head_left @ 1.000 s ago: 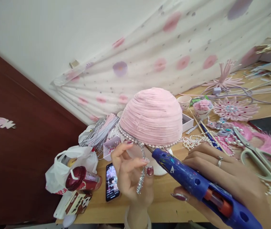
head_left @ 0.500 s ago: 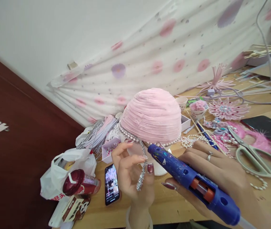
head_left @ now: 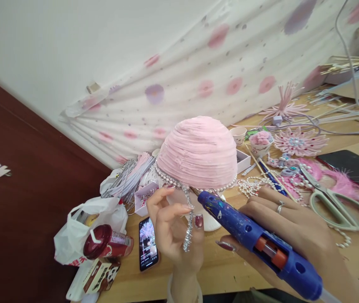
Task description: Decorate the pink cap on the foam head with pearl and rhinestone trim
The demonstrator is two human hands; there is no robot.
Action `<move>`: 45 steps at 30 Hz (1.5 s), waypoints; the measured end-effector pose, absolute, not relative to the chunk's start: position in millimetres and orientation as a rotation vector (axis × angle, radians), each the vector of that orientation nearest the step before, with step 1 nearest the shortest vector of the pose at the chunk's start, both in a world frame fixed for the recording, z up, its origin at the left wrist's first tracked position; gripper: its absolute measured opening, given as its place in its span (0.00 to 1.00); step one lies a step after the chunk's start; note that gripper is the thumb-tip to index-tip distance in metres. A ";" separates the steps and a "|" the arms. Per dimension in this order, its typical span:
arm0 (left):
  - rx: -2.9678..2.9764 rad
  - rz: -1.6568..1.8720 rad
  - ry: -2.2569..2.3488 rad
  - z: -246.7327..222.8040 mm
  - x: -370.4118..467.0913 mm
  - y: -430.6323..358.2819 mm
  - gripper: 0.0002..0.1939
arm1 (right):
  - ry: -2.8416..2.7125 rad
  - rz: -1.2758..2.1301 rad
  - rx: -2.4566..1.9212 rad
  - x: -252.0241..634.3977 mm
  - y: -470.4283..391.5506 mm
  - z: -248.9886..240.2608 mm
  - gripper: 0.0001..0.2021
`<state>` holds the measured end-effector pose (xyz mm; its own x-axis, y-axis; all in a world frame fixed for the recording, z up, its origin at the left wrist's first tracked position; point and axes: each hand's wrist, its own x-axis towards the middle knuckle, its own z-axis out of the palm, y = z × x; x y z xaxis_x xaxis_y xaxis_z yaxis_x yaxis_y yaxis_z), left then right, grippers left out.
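A pink ridged dome [head_left: 198,153] stands on a white base, with a string of pearls and silver trim along its lower rim. My left hand [head_left: 176,227] is closed on a silver tinsel stem [head_left: 188,235], whose upper end runs up to the dome's rim while the lower end dangles by my thumb. Wrapped in my right hand [head_left: 289,227] is a blue hot glue gun [head_left: 258,240], its nozzle pointing at the rim just right of my left fingertips. Whether the nozzle touches the rim I cannot tell.
On the left are a phone [head_left: 148,244], a dark red lidded cup [head_left: 108,242] and a white plastic bag [head_left: 87,219]. Scissors [head_left: 333,202], bead strings [head_left: 251,186], a pink flower ornament [head_left: 301,142] and a black tablet [head_left: 352,168] lie on the right. A patterned curtain hangs behind.
The view has shifted slightly, so the dome and the right-hand items appear a little further left. Both hands keep their holds, the glue gun's nozzle staying near the rim.
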<state>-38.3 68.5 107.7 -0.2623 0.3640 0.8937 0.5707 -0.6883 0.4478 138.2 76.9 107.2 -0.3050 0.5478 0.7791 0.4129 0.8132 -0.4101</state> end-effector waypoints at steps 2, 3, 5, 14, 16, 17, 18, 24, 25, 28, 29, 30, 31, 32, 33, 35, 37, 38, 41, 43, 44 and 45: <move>-1.789 -2.061 -1.136 106.4 -39.7 73.1 0.04 | -1.946 0.157 -0.714 138.9 77.6 107.3 0.06; -1.775 -2.043 -1.092 105.5 -40.8 76.1 0.04 | -1.948 0.157 -0.706 139.4 77.9 107.5 0.05; -1.753 -1.998 -1.003 104.2 -43.0 81.2 0.04 | -1.942 0.157 -0.694 140.4 78.2 108.3 0.05; -1.799 -2.046 -1.179 109.2 -37.4 68.9 0.04 | -1.928 0.127 -0.638 133.7 83.4 109.5 0.03; -1.802 -2.022 -1.093 106.7 -41.4 72.8 0.04 | -1.924 0.115 -0.643 131.5 84.1 108.1 0.03; -1.803 -2.000 -1.053 105.1 -43.9 75.7 0.03 | -1.923 0.113 -0.650 131.1 84.1 107.9 0.03; -1.803 -1.977 -1.018 103.7 -46.2 78.5 0.02 | -1.920 0.111 -0.654 131.1 83.8 108.0 0.03; -1.759 -2.000 -1.052 104.9 -42.3 78.3 0.02 | -1.935 0.129 -0.663 138.8 79.7 112.3 0.08; -1.753 -2.004 -1.092 105.7 -40.4 76.9 0.03 | -1.939 0.128 -0.675 140.5 79.1 111.9 0.09; -1.745 -1.987 -1.115 105.3 -39.3 77.1 0.03 | -1.925 0.147 -0.709 144.4 77.7 107.9 0.07; -1.747 -1.983 -1.080 104.4 -40.4 78.4 0.03 | -1.916 0.153 -0.716 145.4 77.4 106.4 0.07; -1.750 -1.978 -1.041 103.4 -41.6 79.8 0.02 | -1.905 0.155 -0.720 146.1 77.1 105.0 0.07; -1.753 -1.971 -0.999 102.6 -42.7 80.8 0.02 | -1.903 0.157 -0.720 146.8 76.7 103.9 0.07; -1.752 -1.968 -0.959 102.3 -43.1 81.2 0.02 | -1.904 0.158 -0.719 147.5 76.3 103.1 0.08; -1.756 -1.969 -0.962 102.6 -42.7 80.7 0.02 | -1.907 0.160 -0.718 148.2 75.9 102.5 0.08; -1.768 -1.980 -1.063 104.6 -39.7 77.2 0.04 | -1.909 0.171 -0.720 149.9 75.0 101.5 0.08; -1.783 -1.983 -1.158 107.6 -35.5 72.6 0.06 | -1.905 0.176 -0.721 151.8 74.4 100.1 0.08; -1.791 -1.981 -1.182 108.8 -33.7 70.7 0.06 | -1.901 0.176 -0.725 152.7 74.4 99.1 0.08; -1.794 -1.995 -1.132 110.3 -30.9 69.0 0.07 | -1.903 0.159 -0.756 155.0 75.0 95.7 0.09; -1.787 -2.007 -1.132 110.0 -30.7 69.9 0.06 | -1.911 0.152 -0.768 155.8 75.4 93.8 0.08; -1.785 -2.009 -1.135 109.8 -30.8 70.3 0.06 | -1.915 0.156 -0.767 156.0 75.5 93.2 0.08; -1.785 -2.010 -1.140 109.6 -30.8 70.7 0.06 | -1.915 0.160 -0.764 156.1 75.5 92.9 0.08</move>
<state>-30.8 70.7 109.6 -0.2370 0.3203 0.9172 0.6228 -0.6745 0.3965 156.1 75.5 92.9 -0.2752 0.5730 0.7720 0.4370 0.7898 -0.4304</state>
